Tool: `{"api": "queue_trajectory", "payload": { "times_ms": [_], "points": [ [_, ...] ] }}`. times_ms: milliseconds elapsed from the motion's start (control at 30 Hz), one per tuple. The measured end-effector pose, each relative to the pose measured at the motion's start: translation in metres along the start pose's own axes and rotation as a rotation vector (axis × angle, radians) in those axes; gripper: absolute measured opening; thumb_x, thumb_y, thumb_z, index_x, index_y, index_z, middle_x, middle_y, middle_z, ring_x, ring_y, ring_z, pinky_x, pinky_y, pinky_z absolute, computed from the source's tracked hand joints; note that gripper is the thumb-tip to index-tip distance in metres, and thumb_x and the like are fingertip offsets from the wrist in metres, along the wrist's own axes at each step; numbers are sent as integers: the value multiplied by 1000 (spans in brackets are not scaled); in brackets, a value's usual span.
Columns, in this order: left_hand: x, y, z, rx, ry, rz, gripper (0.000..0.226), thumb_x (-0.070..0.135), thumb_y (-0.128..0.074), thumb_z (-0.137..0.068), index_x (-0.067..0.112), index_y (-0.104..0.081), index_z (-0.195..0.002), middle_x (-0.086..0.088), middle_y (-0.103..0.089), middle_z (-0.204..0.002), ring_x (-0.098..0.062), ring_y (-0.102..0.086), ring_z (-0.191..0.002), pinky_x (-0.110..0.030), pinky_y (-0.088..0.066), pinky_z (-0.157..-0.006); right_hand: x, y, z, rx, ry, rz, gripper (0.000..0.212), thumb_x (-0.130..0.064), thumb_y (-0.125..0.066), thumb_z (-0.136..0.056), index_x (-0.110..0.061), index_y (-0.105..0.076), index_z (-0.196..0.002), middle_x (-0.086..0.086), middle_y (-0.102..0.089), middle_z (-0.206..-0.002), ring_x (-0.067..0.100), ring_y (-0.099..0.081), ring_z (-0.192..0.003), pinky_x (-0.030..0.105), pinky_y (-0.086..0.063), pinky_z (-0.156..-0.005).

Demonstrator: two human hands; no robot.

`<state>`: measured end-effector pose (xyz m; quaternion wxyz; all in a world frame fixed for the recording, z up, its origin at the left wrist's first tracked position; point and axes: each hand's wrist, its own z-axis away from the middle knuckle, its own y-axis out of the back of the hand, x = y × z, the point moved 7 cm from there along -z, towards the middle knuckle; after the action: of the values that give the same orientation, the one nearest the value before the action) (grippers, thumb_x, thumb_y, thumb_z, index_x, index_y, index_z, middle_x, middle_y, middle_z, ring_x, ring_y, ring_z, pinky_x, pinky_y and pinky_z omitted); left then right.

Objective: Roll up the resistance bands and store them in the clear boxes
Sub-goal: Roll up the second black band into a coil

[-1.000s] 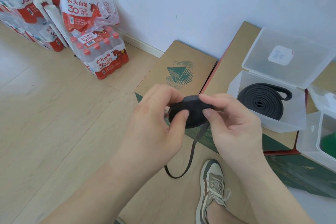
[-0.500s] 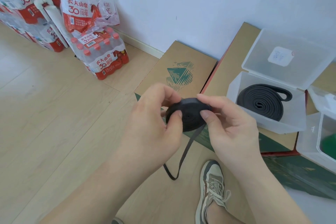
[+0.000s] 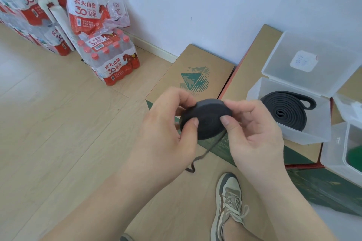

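Note:
A black resistance band (image 3: 207,118), wound into a tight disc, sits between both hands in mid-air. My left hand (image 3: 166,129) grips its left side with thumb on the face. My right hand (image 3: 252,133) pinches its right side. A short loose tail (image 3: 203,154) of the band hangs below the roll. On the right an open clear box (image 3: 293,133) holds another coiled black band (image 3: 284,111), its lid (image 3: 309,60) tilted back. A second clear box (image 3: 337,154) at the far right shows something green inside.
The boxes stand on cardboard cartons (image 3: 197,76) along the white wall. Packs of red-capped water bottles (image 3: 109,60) stand at the left on the wooden floor. A shoe (image 3: 229,205) is below my hands.
The hanging tail has become shorter as more band was wound onto the roll. Both hands have turned the roll slightly and kept their hold.

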<state>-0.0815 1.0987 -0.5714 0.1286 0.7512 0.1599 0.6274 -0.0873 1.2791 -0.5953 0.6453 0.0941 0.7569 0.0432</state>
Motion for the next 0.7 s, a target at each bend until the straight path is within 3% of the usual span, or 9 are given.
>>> {"api": "queue_trajectory", "payload": {
  "times_ms": [100,200,267,367,467,600,700],
  "points": [
    [1,-1,1,-4,-53,-134,34,15,-76,-88,27,-61,-116,19,-63,-109,-1,-63,-103,-33,-57,-86,-6,-2,0,-31,117,126,43,16,-62,-93,-24,-72,-104,-9,-72,-101,12,-70,-101,19,-52,-89],
    [11,-6,2,-47,-173,-173,41,3,-73,-87,25,-64,-121,18,-66,-112,0,-62,-104,-29,-55,-85,-10,-9,3,-89,200,154,34,19,-61,-93,-11,-75,-102,5,-71,-100,19,-68,-100,28,-54,-89],
    [12,-5,3,-40,-203,-142,44,-6,-68,-87,25,-67,-118,16,-65,-109,-2,-62,-104,-30,-57,-82,-9,-9,3,-73,176,116,33,15,-65,-92,-13,-76,-104,5,-73,-101,20,-70,-101,32,-56,-89],
    [9,2,2,14,-148,-36,44,-8,-62,-90,25,-67,-118,14,-61,-110,-9,-60,-106,-36,-60,-79,-5,-4,0,-16,48,11,37,9,-70,-92,-24,-73,-110,-6,-76,-103,15,-72,-101,26,-57,-91],
    [6,4,1,57,-81,18,41,-7,-60,-91,28,-65,-114,15,-61,-109,-8,-59,-108,-34,-61,-76,-5,0,-1,23,21,-18,38,9,-69,-92,-25,-71,-110,-6,-76,-104,13,-73,-100,21,-56,-90],
    [0,0,1,27,-41,-33,25,5,-71,-88,23,-63,-104,12,-62,-105,-9,-61,-105,-35,-59,-81,-10,-3,1,5,114,103,37,14,-67,-91,-20,-74,-104,-7,-75,-100,14,-71,-100,21,-54,-89],
    [7,-4,1,-22,-105,-135,29,8,-75,-87,23,-65,-110,16,-66,-106,-5,-63,-102,-34,-57,-84,-15,-9,4,-56,210,168,31,18,-64,-91,-7,-77,-103,5,-72,-98,15,-69,-98,20,-51,-88]
  ]
}}
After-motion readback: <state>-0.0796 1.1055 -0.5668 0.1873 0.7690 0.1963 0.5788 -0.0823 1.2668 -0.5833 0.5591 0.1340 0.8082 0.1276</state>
